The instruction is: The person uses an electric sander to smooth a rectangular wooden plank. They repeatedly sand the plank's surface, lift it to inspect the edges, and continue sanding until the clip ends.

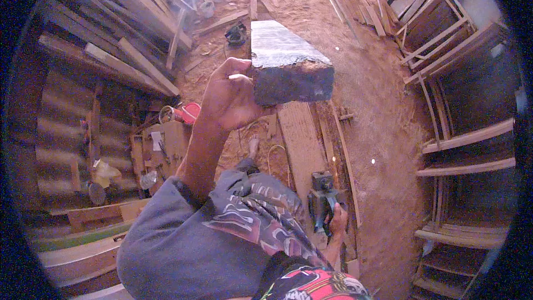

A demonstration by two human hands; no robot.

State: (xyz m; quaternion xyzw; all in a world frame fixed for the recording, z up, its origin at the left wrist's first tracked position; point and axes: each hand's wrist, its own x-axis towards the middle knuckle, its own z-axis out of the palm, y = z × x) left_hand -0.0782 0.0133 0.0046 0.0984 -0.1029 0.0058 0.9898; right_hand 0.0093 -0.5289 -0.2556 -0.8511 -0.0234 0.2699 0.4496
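Over there the plank (302, 144) has the planer (321, 200) at its near half and the block (294, 82) held up toward its far end; the bucket (190, 113) lies to its left, timber (469, 138) well to its right.

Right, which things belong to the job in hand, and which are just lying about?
Job, it seems:
dark rectangular wooden beam, in the left hand
boxy black and teal power tool, in the right hand
long tan wooden plank near the tool

Apparently lying about:
red round plastic container
dark compact machine on the floor
brown wooden planks stacked at left
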